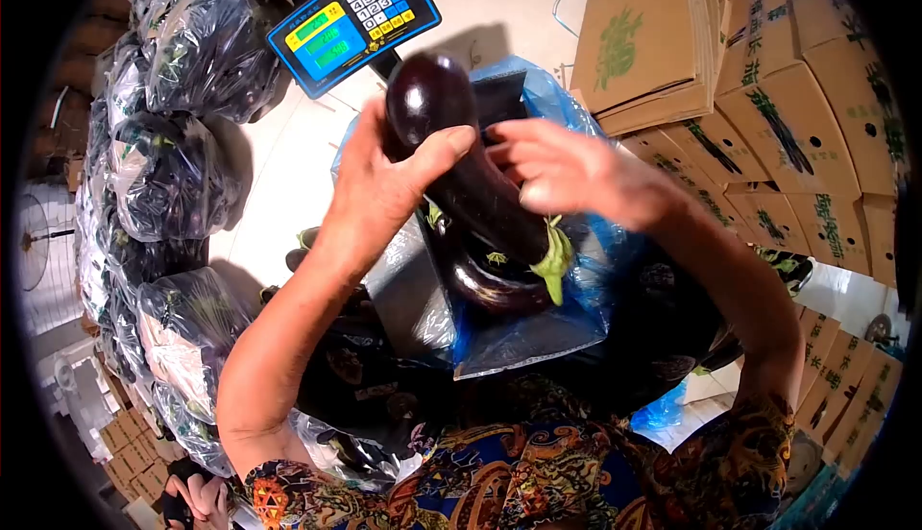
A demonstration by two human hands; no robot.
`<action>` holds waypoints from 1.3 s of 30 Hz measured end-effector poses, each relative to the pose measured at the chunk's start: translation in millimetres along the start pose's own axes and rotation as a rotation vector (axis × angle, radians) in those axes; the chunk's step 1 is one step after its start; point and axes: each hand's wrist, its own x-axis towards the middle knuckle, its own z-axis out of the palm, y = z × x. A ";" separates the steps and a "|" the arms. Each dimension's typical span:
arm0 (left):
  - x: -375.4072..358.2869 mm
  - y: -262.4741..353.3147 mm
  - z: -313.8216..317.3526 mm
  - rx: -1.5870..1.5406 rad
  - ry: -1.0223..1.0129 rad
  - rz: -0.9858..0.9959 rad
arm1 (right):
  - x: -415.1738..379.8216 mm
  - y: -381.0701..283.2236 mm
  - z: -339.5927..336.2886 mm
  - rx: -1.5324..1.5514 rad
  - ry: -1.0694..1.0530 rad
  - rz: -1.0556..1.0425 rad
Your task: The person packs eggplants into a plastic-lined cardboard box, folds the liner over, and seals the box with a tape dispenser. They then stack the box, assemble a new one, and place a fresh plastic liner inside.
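Observation:
A large, dark purple eggplant (471, 199) is in my left hand (389, 180), whose thumb lies across it near the rounded end. Its green stem end (554, 259) points down to the right. My right hand (562, 173) is close along the eggplant's right side, its fingers loosely stretched toward it and a little blurred, with nothing visible in them. Beneath, another eggplant (495, 292) lies in a container lined with blue plastic film (581, 314). The held eggplant hides part of the container's inside.
A digital scale display (355, 21) stands beyond my hands. Bagged eggplants (206, 50) line the left side on the pale floor (288, 175). Flattened cardboard (639, 45) and stacked printed cartons (788, 127) stand at the right. A person's hands (202, 496) show at the bottom left.

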 end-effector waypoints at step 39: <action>65.0 -84.9 95.8 0.766 -0.243 -0.082 | -5.2 100.0 14.7 -1.995 0.133 0.174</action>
